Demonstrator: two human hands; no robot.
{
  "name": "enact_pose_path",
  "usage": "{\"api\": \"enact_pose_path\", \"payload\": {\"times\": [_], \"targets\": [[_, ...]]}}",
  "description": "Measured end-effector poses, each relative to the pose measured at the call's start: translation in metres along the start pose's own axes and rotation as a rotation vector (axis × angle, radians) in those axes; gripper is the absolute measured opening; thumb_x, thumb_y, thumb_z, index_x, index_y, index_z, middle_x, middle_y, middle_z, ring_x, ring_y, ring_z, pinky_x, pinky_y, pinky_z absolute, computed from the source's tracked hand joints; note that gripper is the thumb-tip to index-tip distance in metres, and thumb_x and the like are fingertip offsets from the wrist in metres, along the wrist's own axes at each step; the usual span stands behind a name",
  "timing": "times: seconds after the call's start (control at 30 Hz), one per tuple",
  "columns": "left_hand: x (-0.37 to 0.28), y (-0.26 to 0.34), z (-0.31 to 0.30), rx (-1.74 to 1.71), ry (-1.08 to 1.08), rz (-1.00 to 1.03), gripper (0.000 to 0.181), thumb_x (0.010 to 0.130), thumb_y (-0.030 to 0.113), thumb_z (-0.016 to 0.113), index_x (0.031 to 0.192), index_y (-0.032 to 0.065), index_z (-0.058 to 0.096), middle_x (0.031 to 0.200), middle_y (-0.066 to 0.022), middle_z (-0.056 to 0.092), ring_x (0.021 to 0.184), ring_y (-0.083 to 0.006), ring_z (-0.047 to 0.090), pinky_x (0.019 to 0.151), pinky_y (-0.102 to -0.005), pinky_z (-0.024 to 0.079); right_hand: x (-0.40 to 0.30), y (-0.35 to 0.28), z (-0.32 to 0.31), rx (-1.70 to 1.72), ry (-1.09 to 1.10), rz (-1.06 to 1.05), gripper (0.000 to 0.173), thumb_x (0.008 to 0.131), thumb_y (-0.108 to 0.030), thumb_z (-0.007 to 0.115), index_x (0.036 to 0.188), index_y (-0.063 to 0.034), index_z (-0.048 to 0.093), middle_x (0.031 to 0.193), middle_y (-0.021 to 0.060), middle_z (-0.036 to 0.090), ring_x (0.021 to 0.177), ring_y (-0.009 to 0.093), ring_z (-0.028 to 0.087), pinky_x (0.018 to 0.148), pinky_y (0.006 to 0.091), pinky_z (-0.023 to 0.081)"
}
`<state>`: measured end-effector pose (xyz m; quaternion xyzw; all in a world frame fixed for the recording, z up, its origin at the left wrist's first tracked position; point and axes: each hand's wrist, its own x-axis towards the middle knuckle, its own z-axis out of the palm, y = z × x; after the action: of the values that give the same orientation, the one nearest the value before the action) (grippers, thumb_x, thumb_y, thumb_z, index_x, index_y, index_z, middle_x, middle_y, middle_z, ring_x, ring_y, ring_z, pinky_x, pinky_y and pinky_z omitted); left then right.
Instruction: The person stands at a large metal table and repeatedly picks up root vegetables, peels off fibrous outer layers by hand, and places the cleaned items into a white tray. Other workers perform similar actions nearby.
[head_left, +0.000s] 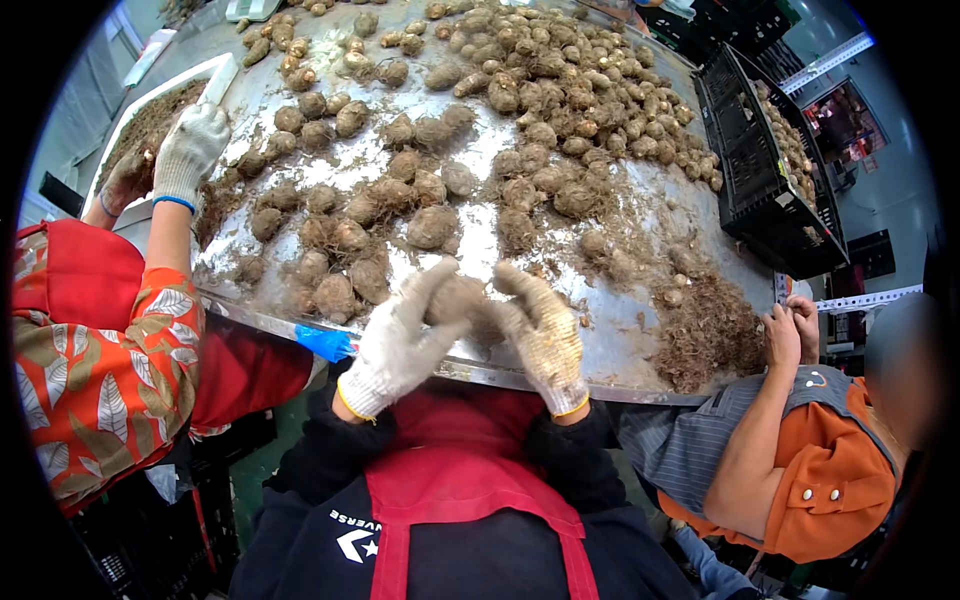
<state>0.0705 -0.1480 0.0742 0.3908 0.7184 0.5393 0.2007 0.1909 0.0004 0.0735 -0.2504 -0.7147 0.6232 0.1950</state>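
Note:
My left hand (405, 341), in a white knit glove, and my right hand (544, 334), in a yellowed knit glove, are over the near edge of a metal table (480, 225). Between them is a brown, hairy taro corm (457, 304), blurred; it touches the left glove's palm and fingers. The right fingers are spread beside it, and whether they touch it is unclear. Several larger taro corms (433, 227) lie just beyond and to the left of my hands. A big heap of smaller corms (555, 82) covers the table's far side.
At left, a co-worker's gloved hands (191, 146) are over a white tray (217, 79) of brown fibres. At right stand a black plastic crate (780, 165) of corms and another co-worker, whose bare hands (791, 326) are near a pile of root fibres (709, 334). Blue plastic (324, 343) hangs on the table edge.

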Motion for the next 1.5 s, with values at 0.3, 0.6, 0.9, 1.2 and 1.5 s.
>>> {"api": "enact_pose_path", "payload": {"times": [0.3,0.6,0.9,1.2,1.5], "targets": [[0.025,0.001,-0.025,0.597,0.068,-0.198,0.047,0.084,0.022,0.067,0.128,0.0135,0.054,0.116,-0.0200,0.062,0.105,-0.0395,0.062,0.089,-0.0431,0.050,0.001,0.025,-0.035,-0.211,0.177,-0.020,0.033,0.093,-0.017,0.065,0.122,-0.0001,0.062,0.112,0.0158,0.068,0.105,0.023,0.065,0.091,0.0340,0.051],[0.084,-0.040,-0.007,1.093,0.095,-0.306,0.039,0.085,0.028,0.069,0.112,0.0089,0.049,0.106,-0.0199,0.060,0.091,-0.0377,0.066,0.070,-0.0487,0.054,0.000,0.037,-0.028,-0.526,0.131,-0.216,0.025,0.089,-0.013,0.065,0.112,-0.0022,0.067,0.104,0.0174,0.068,0.096,0.030,0.067,0.083,0.0375,0.053],[0.059,0.017,-0.003,0.973,-0.260,-0.298,0.046,0.089,0.029,0.061,0.132,0.0141,0.049,0.126,-0.0166,0.055,0.096,-0.0395,0.064,0.078,-0.0471,0.054,-0.002,0.035,-0.029,-0.531,0.117,-0.210,0.024,0.088,-0.014,0.066,0.110,-0.0042,0.068,0.101,0.0159,0.068,0.095,0.032,0.066,0.083,0.0386,0.052],[0.064,0.007,-0.006,0.852,-0.231,-0.222,0.036,0.098,0.038,0.050,0.119,0.0093,0.052,0.104,-0.0254,0.060,0.091,-0.0443,0.063,0.072,-0.0512,0.052,-0.001,0.037,-0.033,-0.491,0.101,-0.250,0.023,0.089,-0.015,0.065,0.110,-0.0042,0.067,0.099,0.0164,0.068,0.093,0.033,0.066,0.081,0.0394,0.052],[0.055,0.013,-0.002,0.678,-0.298,-0.064,0.043,0.087,0.025,0.064,0.125,0.0069,0.055,0.110,-0.0201,0.062,0.095,-0.0394,0.064,0.078,-0.0447,0.053,-0.001,0.046,-0.033,-0.483,0.119,-0.253,0.023,0.088,-0.016,0.067,0.109,-0.0068,0.068,0.100,0.0162,0.067,0.094,0.033,0.066,0.082,0.0399,0.053]]}}
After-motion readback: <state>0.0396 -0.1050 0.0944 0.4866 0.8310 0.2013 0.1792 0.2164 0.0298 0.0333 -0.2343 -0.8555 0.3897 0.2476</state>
